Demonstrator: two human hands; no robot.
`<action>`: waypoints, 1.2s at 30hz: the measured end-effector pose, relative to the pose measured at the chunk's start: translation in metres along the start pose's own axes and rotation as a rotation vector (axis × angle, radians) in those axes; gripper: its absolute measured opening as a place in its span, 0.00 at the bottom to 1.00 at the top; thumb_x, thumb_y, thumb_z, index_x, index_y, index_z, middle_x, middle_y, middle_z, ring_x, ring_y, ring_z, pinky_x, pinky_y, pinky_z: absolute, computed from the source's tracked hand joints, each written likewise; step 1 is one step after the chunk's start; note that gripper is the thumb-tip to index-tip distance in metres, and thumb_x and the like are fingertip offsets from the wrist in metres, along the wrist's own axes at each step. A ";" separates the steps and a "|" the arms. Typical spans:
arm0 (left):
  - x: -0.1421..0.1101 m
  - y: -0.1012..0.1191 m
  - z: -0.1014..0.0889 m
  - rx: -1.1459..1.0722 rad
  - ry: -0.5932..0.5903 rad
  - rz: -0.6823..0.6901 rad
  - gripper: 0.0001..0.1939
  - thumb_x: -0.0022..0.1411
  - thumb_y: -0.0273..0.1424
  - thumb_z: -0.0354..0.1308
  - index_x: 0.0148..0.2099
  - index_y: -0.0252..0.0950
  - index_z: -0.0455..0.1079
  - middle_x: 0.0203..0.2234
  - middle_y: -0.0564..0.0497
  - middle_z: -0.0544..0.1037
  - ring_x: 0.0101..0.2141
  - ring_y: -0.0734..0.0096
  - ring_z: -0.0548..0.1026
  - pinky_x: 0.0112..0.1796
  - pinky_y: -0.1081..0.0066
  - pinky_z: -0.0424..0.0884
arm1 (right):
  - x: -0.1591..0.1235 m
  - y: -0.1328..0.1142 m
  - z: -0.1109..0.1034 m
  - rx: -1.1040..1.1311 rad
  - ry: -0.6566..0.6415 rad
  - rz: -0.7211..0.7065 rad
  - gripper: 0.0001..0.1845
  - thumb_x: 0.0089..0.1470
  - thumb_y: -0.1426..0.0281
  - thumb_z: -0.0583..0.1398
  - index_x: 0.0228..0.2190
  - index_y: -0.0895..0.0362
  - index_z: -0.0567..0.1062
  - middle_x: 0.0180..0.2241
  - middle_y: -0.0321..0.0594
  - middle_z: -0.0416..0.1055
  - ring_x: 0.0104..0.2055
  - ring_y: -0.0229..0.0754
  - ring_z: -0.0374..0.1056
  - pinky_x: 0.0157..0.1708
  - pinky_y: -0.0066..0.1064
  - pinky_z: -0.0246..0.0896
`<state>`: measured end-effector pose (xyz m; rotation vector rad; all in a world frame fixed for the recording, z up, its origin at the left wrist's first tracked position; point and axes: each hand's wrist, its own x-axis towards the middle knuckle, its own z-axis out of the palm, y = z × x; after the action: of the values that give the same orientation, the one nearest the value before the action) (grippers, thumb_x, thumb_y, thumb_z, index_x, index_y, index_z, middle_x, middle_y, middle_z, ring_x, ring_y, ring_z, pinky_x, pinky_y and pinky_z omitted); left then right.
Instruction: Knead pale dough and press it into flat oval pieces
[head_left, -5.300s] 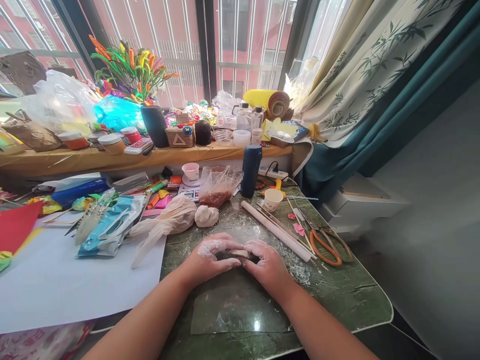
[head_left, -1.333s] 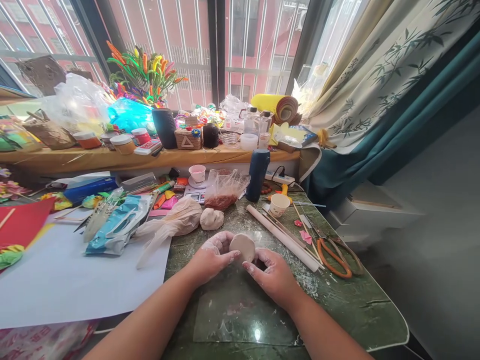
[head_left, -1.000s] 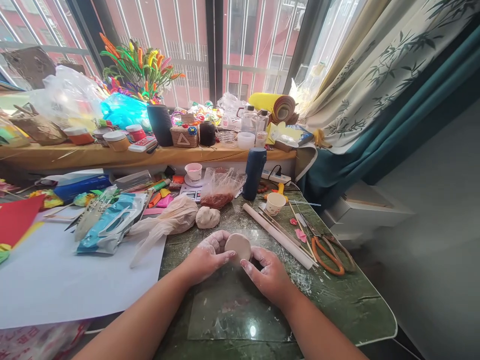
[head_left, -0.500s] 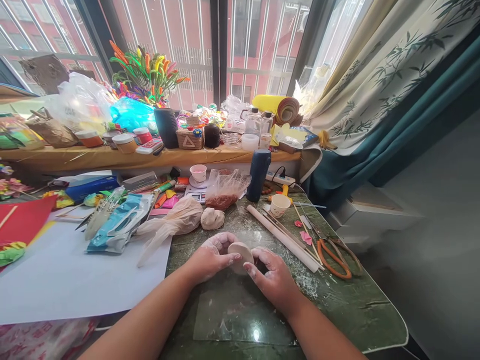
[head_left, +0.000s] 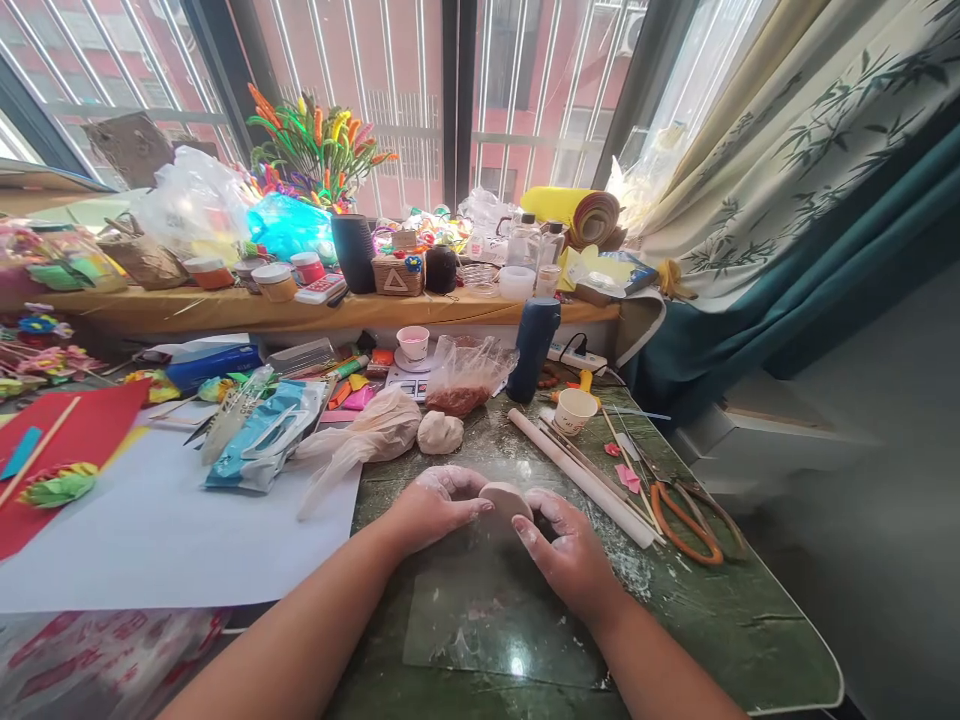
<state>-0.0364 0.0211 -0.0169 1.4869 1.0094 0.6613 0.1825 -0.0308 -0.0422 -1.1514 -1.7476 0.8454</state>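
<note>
Between my two hands is a flat, round disc of pale clay (head_left: 508, 500), tilted above the table. My left hand (head_left: 442, 508) grips its left edge, thumb in front and fingers behind. On the right edge, my right hand (head_left: 566, 545) pinches it between thumb and fingers. White powder or clay coats both hands. Under them lies a clear plastic sheet (head_left: 465, 610). A lump of the same pale clay (head_left: 440, 432) rests just beyond my left hand, touching or close to a thin plastic bag (head_left: 382, 425).
Right of my hands lie a white rolling rod (head_left: 581, 480), thin sticks and orange-handled scissors (head_left: 686, 520). A paper cup (head_left: 575, 411) and a dark blue bottle (head_left: 533, 350) stand behind. White paper (head_left: 180, 540) and a blue wipes pack (head_left: 266, 435) are at left. The windowsill (head_left: 450, 312) is crowded.
The whole view has shifted, so everything appears farther right. Both hands keep hold of the clay disc, its tilt slightly changed.
</note>
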 end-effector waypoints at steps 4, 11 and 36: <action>-0.003 0.003 0.004 0.237 -0.034 0.099 0.08 0.58 0.35 0.65 0.39 0.37 0.80 0.34 0.51 0.82 0.36 0.66 0.78 0.39 0.71 0.72 | 0.000 -0.004 -0.002 0.026 -0.005 -0.068 0.11 0.63 0.61 0.60 0.44 0.50 0.78 0.41 0.39 0.77 0.43 0.45 0.72 0.45 0.35 0.67; -0.007 0.005 0.010 0.419 0.000 0.219 0.08 0.60 0.33 0.63 0.41 0.39 0.79 0.34 0.52 0.81 0.35 0.69 0.77 0.39 0.72 0.71 | 0.001 -0.008 -0.003 0.001 0.032 -0.111 0.10 0.65 0.63 0.58 0.42 0.48 0.80 0.40 0.38 0.79 0.44 0.45 0.74 0.47 0.35 0.67; -0.008 0.017 0.009 0.294 -0.021 0.307 0.12 0.63 0.40 0.64 0.44 0.39 0.80 0.39 0.48 0.82 0.41 0.64 0.78 0.45 0.69 0.72 | 0.001 -0.001 -0.003 -0.089 -0.001 -0.155 0.10 0.63 0.61 0.61 0.33 0.52 0.77 0.34 0.39 0.78 0.39 0.44 0.74 0.41 0.35 0.67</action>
<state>-0.0288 0.0104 -0.0012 1.9280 0.8974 0.7330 0.1847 -0.0297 -0.0401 -1.0567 -1.8645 0.6815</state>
